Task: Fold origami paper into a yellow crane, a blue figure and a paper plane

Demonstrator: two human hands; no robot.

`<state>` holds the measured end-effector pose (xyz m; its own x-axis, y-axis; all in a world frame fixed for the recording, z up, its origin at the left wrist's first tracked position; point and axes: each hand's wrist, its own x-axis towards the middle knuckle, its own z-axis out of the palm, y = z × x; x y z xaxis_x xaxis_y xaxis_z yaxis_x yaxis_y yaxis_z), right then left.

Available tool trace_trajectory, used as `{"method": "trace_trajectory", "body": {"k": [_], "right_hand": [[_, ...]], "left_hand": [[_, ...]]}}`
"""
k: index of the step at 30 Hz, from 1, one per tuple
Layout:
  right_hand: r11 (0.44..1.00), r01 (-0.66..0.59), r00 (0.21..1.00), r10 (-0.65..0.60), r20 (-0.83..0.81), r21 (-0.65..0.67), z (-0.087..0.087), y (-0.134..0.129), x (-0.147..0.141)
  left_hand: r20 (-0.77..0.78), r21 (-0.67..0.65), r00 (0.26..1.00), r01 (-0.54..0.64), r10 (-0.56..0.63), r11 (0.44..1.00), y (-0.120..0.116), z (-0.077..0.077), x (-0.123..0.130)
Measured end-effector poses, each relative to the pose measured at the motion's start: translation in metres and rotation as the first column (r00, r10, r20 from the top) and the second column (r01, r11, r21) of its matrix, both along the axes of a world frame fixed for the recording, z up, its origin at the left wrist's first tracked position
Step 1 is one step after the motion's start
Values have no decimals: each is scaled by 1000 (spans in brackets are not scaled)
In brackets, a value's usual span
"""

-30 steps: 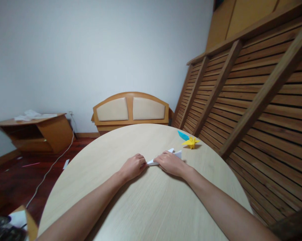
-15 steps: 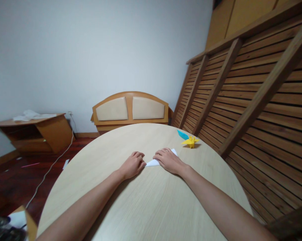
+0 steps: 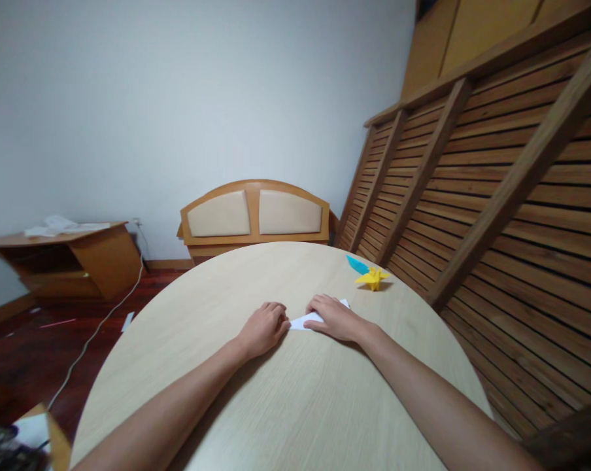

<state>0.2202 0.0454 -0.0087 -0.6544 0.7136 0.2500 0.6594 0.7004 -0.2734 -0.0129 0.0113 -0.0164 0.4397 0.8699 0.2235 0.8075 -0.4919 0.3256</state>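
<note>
A folded piece of white paper [image 3: 301,322] lies on the round table, its narrow tip pointing left. My right hand [image 3: 335,318] is wrapped over the paper's wider part and hides most of it; a white corner shows beyond the knuckles. At the narrow tip, my left hand [image 3: 265,329] has curled fingers, with thumb and fingertips closed on the paper's point. Past my right hand stands a yellow origami crane [image 3: 373,279]. Partly behind the crane is a blue folded paper piece [image 3: 357,264].
The pale wooden round table [image 3: 217,294] carries all this. A slatted wooden frame [image 3: 472,216] leans along the right side. Beyond the table stands a padded headboard [image 3: 256,216]. At left are a low cabinet [image 3: 94,261] and a cable [image 3: 97,331] on the floor.
My left hand has moved slightly right, its fingers closing at the paper's tip. My right hand's fingers have shifted over the paper, covering more of its far corner.
</note>
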Motion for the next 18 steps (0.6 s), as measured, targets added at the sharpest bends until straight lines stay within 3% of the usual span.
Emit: {"method": "trace_trajectory", "body": {"k": [9,18], "right_hand": [[991,-92,995,89,-36,-97,5,-15,0],[988,1,1000,-4,-20,-157,16,-25,-7]], "left_hand": [[42,-159,998,-37,44,987,-6,7,3],[-27,-162,997,-82,79,983,-9,12,5]]}}
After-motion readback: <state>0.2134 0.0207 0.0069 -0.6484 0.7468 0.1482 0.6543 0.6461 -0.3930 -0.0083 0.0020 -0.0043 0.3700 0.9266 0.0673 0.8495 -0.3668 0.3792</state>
